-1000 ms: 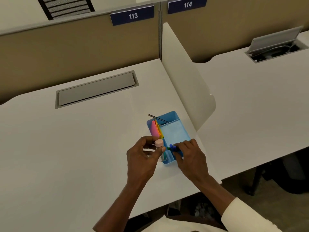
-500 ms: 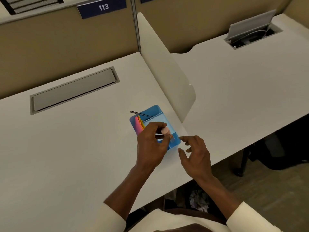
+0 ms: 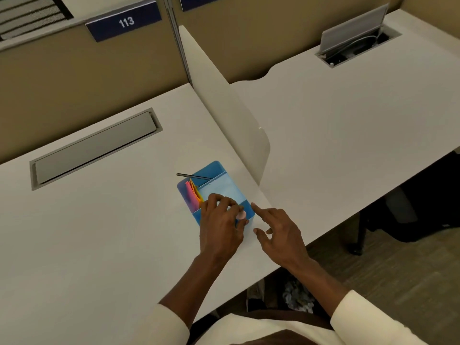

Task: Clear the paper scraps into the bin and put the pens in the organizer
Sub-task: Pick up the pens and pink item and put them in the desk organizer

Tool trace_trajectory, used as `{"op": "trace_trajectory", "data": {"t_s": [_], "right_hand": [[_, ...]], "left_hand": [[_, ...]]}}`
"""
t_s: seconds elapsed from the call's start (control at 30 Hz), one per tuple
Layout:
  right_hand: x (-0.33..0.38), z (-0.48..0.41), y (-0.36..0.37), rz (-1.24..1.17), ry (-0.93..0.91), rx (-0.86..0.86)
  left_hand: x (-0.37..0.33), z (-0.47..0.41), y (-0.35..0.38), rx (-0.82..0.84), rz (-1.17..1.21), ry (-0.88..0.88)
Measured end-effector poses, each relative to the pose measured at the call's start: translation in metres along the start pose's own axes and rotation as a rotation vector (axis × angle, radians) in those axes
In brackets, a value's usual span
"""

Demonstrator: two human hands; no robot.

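The left hand is closing around a pink-capped pen and pressing it down into the near compartment of the blue organizer, at about 6 o'clock of the tray; half a second ago the pen was riding higher over the tray, so it is now nearly seated; the right hand, which a second ago was pinching a blue-green thing at the tray's near edge, is now empty, fingers spread, index pointing at the tray's 4 o'clock corner; a thin dark pen is lying across the far rim at 11 o'clock, half out; coloured papers are standing in the left slot; the bench is showing no scraps, so the pen step is probably nearly done.
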State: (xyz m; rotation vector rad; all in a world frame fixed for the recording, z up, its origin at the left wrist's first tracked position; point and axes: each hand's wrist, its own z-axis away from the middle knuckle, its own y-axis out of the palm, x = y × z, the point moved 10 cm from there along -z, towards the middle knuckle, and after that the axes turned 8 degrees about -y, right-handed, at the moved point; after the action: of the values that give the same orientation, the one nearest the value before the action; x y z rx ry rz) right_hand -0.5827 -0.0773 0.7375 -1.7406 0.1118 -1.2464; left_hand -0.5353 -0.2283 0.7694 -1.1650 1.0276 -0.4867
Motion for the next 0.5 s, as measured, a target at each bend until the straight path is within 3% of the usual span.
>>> {"op": "trace_trajectory", "data": {"t_s": [0.27,0.5], "right_hand": [[-0.001,0.000,0.003,0.042,-0.013,0.056],[-0.003,0.003,0.011,0.126,-0.041,0.092]], "left_hand": [[-0.008,0.002,0.013,0.070,-0.093,0.030],[0.003,0.017,-0.004,-0.022,-0.026,0.020]]}}
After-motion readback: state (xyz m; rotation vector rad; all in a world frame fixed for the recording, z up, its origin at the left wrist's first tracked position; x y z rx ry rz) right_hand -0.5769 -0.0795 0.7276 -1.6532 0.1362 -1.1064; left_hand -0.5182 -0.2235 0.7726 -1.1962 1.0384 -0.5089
